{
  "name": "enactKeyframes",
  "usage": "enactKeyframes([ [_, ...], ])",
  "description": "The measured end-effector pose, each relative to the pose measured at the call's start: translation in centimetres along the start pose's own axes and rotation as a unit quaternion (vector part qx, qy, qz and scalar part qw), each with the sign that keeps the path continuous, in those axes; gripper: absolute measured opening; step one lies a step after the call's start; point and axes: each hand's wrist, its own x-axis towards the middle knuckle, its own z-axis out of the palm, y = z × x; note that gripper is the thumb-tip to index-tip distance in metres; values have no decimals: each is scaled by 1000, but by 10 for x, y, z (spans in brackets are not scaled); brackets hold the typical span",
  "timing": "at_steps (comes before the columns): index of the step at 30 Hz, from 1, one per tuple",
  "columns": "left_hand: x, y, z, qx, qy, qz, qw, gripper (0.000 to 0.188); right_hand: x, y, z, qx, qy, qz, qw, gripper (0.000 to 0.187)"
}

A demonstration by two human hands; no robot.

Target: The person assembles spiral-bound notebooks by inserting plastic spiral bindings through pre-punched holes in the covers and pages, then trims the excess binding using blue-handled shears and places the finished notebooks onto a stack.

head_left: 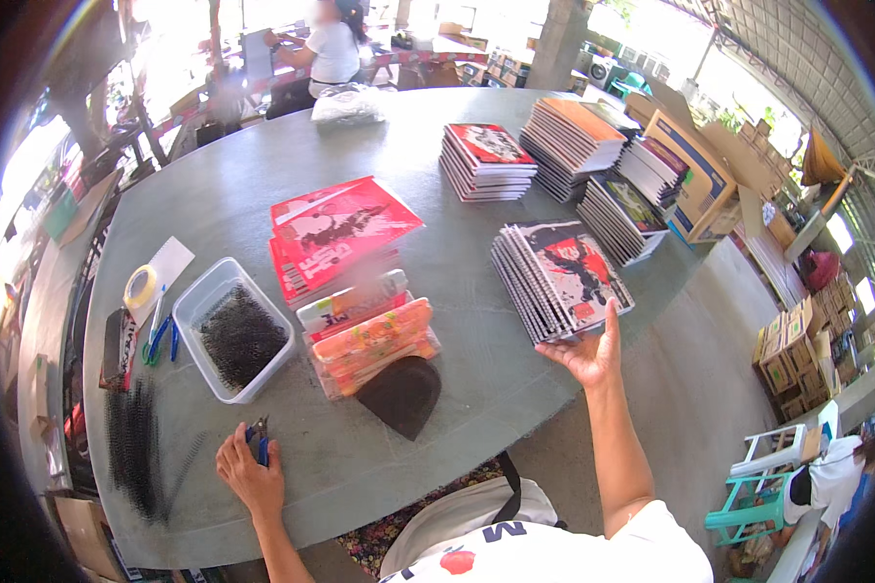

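My left hand (251,472) rests on the near left of the table, its fingers closed around small pliers (262,442) with blue handles. A dark heap of thin black wire coils (136,447) lies to its left. Beyond it stands a clear plastic tub (280,355) filled with black coils. At the right, my right hand (593,358) is spread against the near edge of a stack of spiral-bound notebooks (566,277). Its thumb is raised by the top cover, and its fingers stretch along the lower edge. The topmost notebook has a red, black and white cover.
Red printed covers (345,228), packs of orange sheets (374,335) and a dark rounded pad (402,396) occupy the middle. More notebook stacks (488,160) stand far right, beside a cardboard box (690,180). Yellow tape (140,287) and scissors (153,345) lie left. A person (332,53) works beyond.
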Motion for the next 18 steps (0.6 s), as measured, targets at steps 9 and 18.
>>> enactKeyframes([
  [9,-2,-4,-1,-22,-4,9,1000,52,100,-19,15,-54,139,-75,986,44],
  [18,0,1,-3,-15,-10,-20,1000,54,169,-57,24,-67,158,-63,983,41],
])
